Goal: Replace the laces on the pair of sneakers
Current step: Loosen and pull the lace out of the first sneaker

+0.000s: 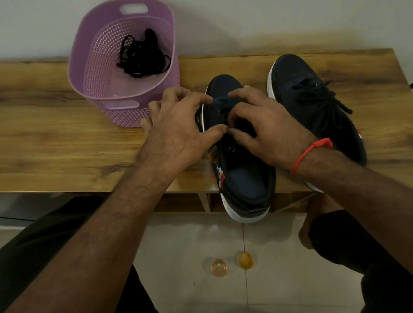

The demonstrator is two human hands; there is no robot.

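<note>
Head view showed our two hands on the near sneaker [241, 177], whose heel hung over the front edge of the counter [32, 136]. Our left hand [182, 133] and right hand [266, 130] had curled fingers at its eyelets; whether they pinched a lace, we cannot tell. The laced sneaker [310, 100] stood beside it. Black laces [142, 55] lay in the purple basket [92, 66] at the back edge.

Your near sneaker [241, 177]: dark navy, white sole, upright, heel overhanging bench [32, 136] edge, eyelets mostly unlaced. Second sneaker [307, 95] just right of it, laced black. Loose black laces [142, 55] bundled in purple basket [93, 74].
</note>
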